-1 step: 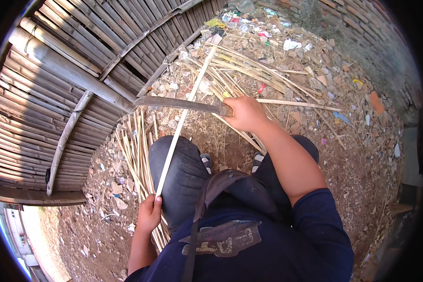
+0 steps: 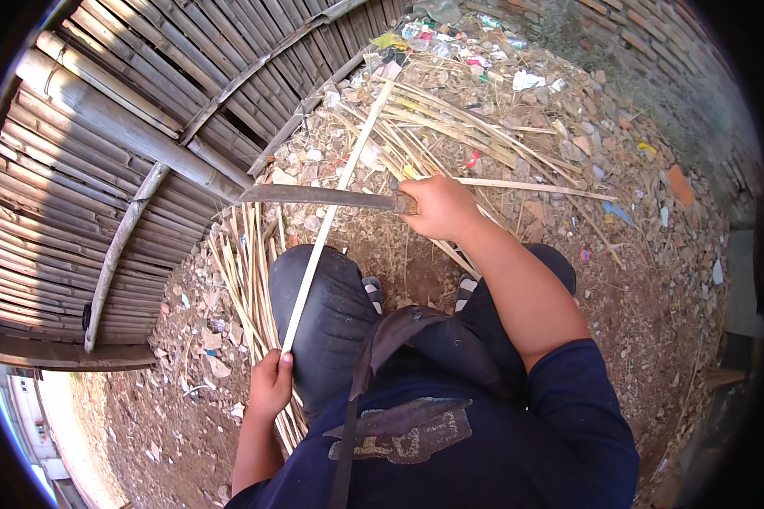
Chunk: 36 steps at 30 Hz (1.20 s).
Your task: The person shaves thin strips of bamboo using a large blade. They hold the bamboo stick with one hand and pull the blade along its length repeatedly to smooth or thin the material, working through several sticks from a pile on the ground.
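My right hand (image 2: pixel 440 206) is closed round the wooden handle of a machete (image 2: pixel 327 196), whose long dark blade points left. The blade crosses a pale bamboo strip (image 2: pixel 318 246); whether it touches the strip is hard to make out. Down by my left thigh, my left hand (image 2: pixel 272 383) grips the near end of that strip between thumb and fingers. From there the strip slants up past my left knee, its far end over a pile of bamboo pieces (image 2: pixel 450 127). Beside my left leg lies a bundle of thin bamboo strips (image 2: pixel 250 271).
A bamboo slat wall (image 2: pixel 93 246) with thick poles rises on the left. Rubble and litter (image 2: pixel 450 51) cover the ground ahead, and a brick wall (image 2: pixel 654 51) stands at the far right. My sandalled feet (image 2: pixel 465 291) are between the pile and me.
The machete and my right hand have shifted very slightly left, and the blade sits a touch lower. My left hand and the strip look unmoved.
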{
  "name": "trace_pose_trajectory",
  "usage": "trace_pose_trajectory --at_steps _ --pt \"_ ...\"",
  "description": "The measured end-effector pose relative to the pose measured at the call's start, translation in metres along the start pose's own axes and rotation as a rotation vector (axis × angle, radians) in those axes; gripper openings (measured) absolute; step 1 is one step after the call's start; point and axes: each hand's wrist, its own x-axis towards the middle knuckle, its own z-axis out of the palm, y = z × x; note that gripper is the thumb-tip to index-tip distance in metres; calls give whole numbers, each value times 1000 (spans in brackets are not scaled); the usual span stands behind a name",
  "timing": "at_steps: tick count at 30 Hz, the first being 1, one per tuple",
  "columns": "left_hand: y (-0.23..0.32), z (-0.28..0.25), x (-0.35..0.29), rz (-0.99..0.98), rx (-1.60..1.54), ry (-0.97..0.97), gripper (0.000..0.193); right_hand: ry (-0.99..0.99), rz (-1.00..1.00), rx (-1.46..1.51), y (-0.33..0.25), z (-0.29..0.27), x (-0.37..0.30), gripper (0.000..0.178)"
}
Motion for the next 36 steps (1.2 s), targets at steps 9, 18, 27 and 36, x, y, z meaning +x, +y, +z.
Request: trace_pose_trajectory --at_steps 9,18,27,36 --pt "16 11 -6 62 263 81 41 -122 50 11 16 6 4 30" --pt "-2 13 6 141 443 149 38 -109 217 93 51 22 21 36" --pt "-17 15 14 184 306 150 34 82 385 253 74 19 14 30" --pt "-42 19 9 172 223 168 35 -85 321 155 55 10 15 44"
